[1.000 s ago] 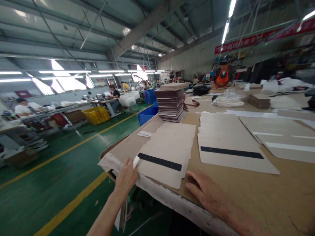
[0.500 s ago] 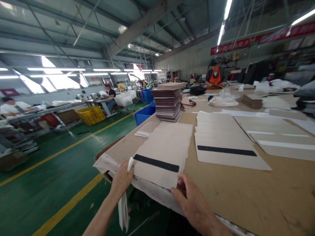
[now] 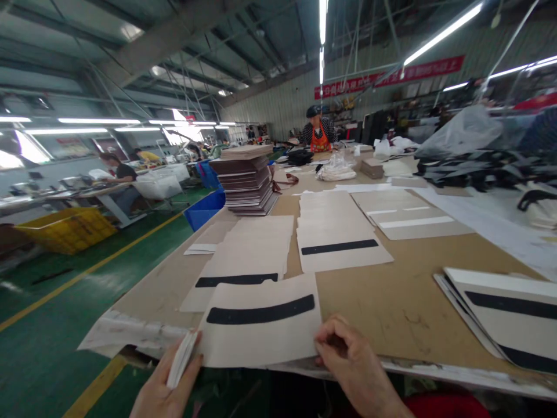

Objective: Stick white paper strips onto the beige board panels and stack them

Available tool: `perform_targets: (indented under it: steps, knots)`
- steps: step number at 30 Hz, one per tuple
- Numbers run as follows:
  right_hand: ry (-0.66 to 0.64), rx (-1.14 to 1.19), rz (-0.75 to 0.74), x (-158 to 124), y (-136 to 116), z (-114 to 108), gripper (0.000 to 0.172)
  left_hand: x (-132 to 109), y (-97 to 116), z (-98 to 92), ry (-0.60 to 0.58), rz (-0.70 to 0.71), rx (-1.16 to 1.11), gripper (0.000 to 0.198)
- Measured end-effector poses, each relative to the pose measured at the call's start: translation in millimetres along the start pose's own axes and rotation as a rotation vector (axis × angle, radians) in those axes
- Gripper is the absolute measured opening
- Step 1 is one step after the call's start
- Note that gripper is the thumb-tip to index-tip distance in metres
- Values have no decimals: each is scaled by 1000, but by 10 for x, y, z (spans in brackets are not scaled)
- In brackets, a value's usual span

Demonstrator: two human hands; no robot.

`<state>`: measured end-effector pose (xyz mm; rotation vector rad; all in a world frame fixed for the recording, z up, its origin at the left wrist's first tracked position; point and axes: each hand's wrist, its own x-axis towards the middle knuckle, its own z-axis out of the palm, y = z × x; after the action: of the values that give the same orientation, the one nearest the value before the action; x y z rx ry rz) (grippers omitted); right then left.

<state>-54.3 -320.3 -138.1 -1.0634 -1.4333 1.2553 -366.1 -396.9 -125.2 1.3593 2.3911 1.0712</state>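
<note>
A beige card sheet with a black strip (image 3: 261, 325) is lifted off the near stack of like sheets (image 3: 243, 255) at the table's front edge. My left hand (image 3: 167, 386) pinches its left edge together with a white peeled strip (image 3: 181, 359). Its right corner is held in the closed fingers of my right hand (image 3: 352, 363). A second fanned row of the same sheets (image 3: 337, 232) lies further in on the brown table (image 3: 404, 302).
More black-striped sheets (image 3: 505, 313) lie at the right front. A tall stack of dark boards (image 3: 248, 180) stands at the back left. A person in an orange apron (image 3: 318, 134) works at the far end. Blue bin (image 3: 204, 210) and yellow crate (image 3: 65, 229) stand on the green floor.
Both hands have lifted the top sheet off the stack and drawn it toward me. My head has turned right, bringing the right-hand sheets into view.
</note>
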Motion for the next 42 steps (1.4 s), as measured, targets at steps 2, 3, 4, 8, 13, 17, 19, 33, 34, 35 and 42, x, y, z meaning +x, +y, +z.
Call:
perform_targets:
  steps: [2,3,4,8,13,17,19,33,34,35,42]
  knots:
    - [95,-36,34,-203,75,-445,13,-190,286,108,-161,74,-110,51]
    - [145,-83,58,-298,121,-693,15,-278,452,180,-225,129,-164,47]
    - [178,-148,97,-382,170,-946,17,-354,624,260,-284,183,-216,43]
    - [214,-519,185,-599,349,-1789,27,-524,1229,579,-553,325,-311,33]
    - [513,-964,-111,-669,396,-1986,36,-507,1553,700,-615,264,-172,22]
    - [566,-881,-257,-666,254,-1606,34,-478,1588,615,-584,218,-99,23]
    - [432,-734,-239,-647,131,-1345,29,-496,1569,616,-724,135,-241,31]
    - [-45,-173,-103,-433,-389,-360,39,-694,1570,1046,-1157,-259,-1115,48]
    - [-31,-177,-114,-439,-381,-364,39,-693,1575,1059,-1155,-264,-1115,50]
    - [-20,-178,-120,-444,-369,-366,40,-694,1575,1073,-1149,-274,-1119,52]
    - [176,-28,-120,-415,-289,-350,13,-757,1556,1157,-1136,-249,-1114,53]
